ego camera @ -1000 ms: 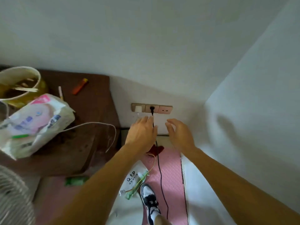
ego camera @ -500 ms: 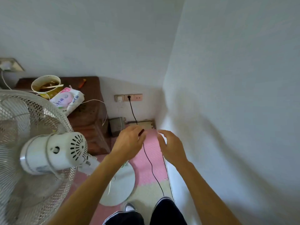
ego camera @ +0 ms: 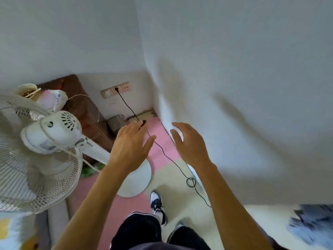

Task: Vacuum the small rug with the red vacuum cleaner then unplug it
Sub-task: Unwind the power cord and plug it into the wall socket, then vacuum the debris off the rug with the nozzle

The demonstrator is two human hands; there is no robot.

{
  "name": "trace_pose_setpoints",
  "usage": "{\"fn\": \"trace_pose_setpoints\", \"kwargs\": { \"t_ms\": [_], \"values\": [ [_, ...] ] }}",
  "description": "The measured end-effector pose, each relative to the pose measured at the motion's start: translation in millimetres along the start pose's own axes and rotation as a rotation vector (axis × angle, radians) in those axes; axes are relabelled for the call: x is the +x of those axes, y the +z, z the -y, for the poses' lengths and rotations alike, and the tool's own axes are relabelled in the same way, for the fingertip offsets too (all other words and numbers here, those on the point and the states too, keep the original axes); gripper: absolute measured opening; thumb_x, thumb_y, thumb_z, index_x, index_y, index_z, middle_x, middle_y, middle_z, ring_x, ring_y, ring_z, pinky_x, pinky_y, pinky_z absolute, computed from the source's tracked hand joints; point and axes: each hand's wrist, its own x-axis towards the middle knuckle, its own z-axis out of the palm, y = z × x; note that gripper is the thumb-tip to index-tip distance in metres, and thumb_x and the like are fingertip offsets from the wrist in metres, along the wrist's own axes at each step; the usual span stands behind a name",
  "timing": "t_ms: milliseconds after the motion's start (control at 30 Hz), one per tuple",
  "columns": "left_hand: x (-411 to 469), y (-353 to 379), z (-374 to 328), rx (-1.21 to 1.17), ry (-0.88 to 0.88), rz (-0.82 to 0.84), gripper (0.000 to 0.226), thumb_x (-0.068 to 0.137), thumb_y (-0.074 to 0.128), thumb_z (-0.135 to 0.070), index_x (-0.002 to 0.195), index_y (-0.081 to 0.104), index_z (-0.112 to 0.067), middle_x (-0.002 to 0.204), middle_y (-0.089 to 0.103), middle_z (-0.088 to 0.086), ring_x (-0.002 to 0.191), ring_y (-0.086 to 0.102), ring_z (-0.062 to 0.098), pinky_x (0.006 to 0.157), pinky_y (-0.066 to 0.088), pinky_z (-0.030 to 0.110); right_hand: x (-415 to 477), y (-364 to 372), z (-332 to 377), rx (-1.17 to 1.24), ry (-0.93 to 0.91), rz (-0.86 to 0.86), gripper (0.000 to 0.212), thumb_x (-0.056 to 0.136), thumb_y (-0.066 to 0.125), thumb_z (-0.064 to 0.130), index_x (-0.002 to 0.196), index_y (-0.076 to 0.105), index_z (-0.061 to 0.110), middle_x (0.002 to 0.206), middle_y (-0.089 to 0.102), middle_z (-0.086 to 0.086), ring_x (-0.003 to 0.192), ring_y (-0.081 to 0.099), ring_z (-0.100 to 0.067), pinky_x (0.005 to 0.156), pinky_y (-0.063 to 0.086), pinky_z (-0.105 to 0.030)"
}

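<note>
Location: a room corner, seen from above.

Left hand (ego camera: pixel 131 143): released, fingers straight and slightly spread, palm down, held over the pink foam floor mat (ego camera: pixel 160 141). It grasps nothing.

Right hand (ego camera: pixel 191 143): released, fingers loosely bent, palm turned toward the left hand, close beside the right wall. It grasps nothing.

Black cord (ego camera: pixel 126 103): its plug (ego camera: pixel 116 89) sits in the middle outlet of the wall socket strip (ego camera: pixel 124 86) on the far wall. From there the cord runs down the wall, passes under the left fingertips, crosses the mat between the two hands and forms a small loop (ego camera: pixel 191 182) on the near floor by the right wall. Whether the left fingers touch the cord cannot be told.

A small dark red object (ego camera: pixel 144 122) lies at the left fingertips; what it is cannot be made out.

A white standing fan (ego camera: pixel 54 132) fills the left side, its round base (ego camera: pixel 138 177) on the floor under the left forearm. Behind the fan a brown counter (ego camera: pixel 81 105) carries a bowl (ego camera: pixel 25 88) and a soft pack (ego camera: pixel 52 98). One black-and-white shoe (ego camera: pixel 157 202) stands on the near floor.
</note>
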Motion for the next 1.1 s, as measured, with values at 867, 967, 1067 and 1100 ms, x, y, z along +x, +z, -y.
{"fn": "trace_pose_setpoints", "kwargs": {
  "t_ms": [867,967,1067,1100],
  "values": [
    [-277,48,-97,-0.429,0.892,0.553,0.038,0.096,0.046,-0.034,0.128,0.055,-0.015,0.125,0.062,0.008,0.115,0.055,0.026,0.093,0.036,0.028,-469,8,100,-0.142,0.960,-0.609,0.036,0.099,0.046,0.034,0.129,0.056,0.018,0.123,0.062,0.000,0.109,0.056,-0.012,0.092,0.043,-0.024],
    [-302,40,-119,-0.457,0.947,0.539,0.036,0.096,0.049,-0.029,0.123,0.058,-0.008,0.116,0.065,0.013,0.106,0.059,0.031,0.085,0.037,0.027,-510,2,111,-0.162,0.995,-0.697,0.036,0.099,0.046,0.032,0.130,0.056,0.016,0.127,0.060,-0.001,0.113,0.056,-0.014,0.093,0.039,-0.019],
    [-329,42,-144,-0.464,1.010,0.557,0.035,0.095,0.050,-0.027,0.124,0.057,-0.010,0.118,0.064,0.011,0.105,0.059,0.028,0.087,0.041,0.028,-545,-2,116,-0.179,1.023,-0.723,0.036,0.100,0.045,0.032,0.130,0.055,0.016,0.128,0.060,0.000,0.114,0.055,-0.014,0.086,0.031,-0.011],
    [-340,45,-153,-0.459,1.042,0.562,0.036,0.095,0.049,-0.028,0.126,0.056,-0.012,0.121,0.064,0.009,0.107,0.059,0.027,0.090,0.044,0.031,-558,-3,115,-0.173,1.030,-0.732,0.037,0.100,0.045,0.032,0.131,0.054,0.017,0.129,0.059,0.001,0.116,0.054,-0.013,0.088,0.031,-0.010]
  ]
}}
